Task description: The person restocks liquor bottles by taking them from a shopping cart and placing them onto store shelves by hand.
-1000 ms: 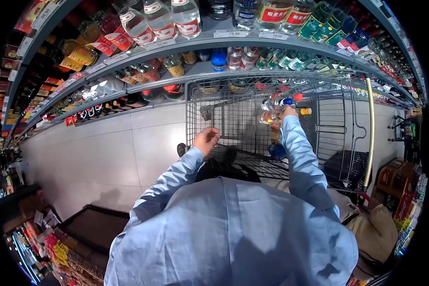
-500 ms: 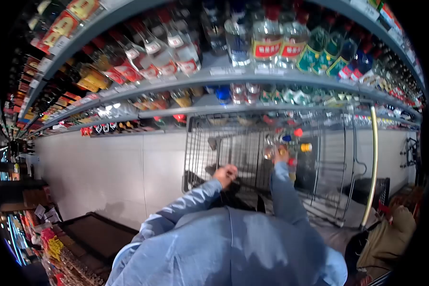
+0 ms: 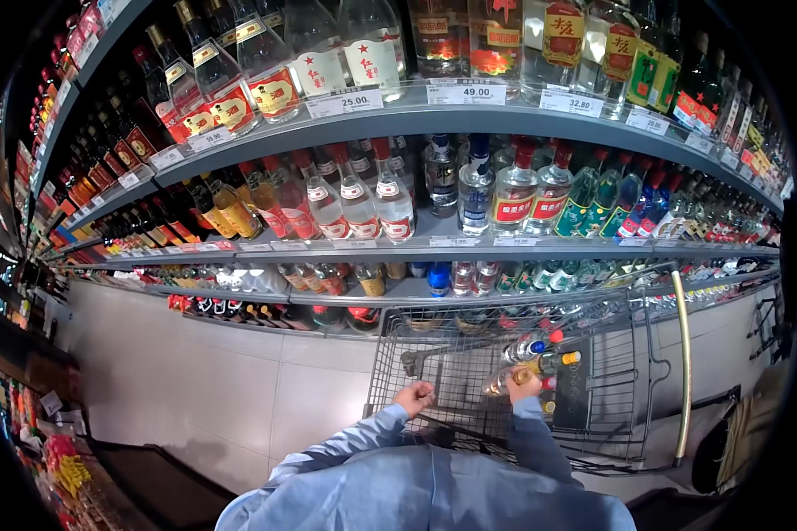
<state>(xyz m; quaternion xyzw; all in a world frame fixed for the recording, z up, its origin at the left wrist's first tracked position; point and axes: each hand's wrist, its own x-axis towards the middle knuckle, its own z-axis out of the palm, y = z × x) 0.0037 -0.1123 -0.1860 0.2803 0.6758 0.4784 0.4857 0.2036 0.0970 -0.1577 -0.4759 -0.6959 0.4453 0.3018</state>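
A wire shopping cart [image 3: 452, 372] stands between me and the shelves. My right hand [image 3: 524, 384] is closed around the neck of a clear bottle [image 3: 498, 384] inside the cart. Beside it lie a blue-capped bottle [image 3: 522, 351], a bottle with a yellow cap [image 3: 553, 361] and one with a red cap [image 3: 549, 383]. Over the cart's near left part is my left hand [image 3: 413, 399], its fingers curled together; what they hold, if anything, is too small to tell.
Shelves [image 3: 345, 257] packed with bottles curve across the view, with price tags [image 3: 345, 102] on their edges. The cart's handle [image 3: 682, 372] is at the right. A dark low stand [image 3: 150, 478] and colourful packages [image 3: 66, 456] are at lower left.
The view has tilted up, so more of the upper shelves shows and the cart sits lower. My right hand has stayed among the bottles in the cart.
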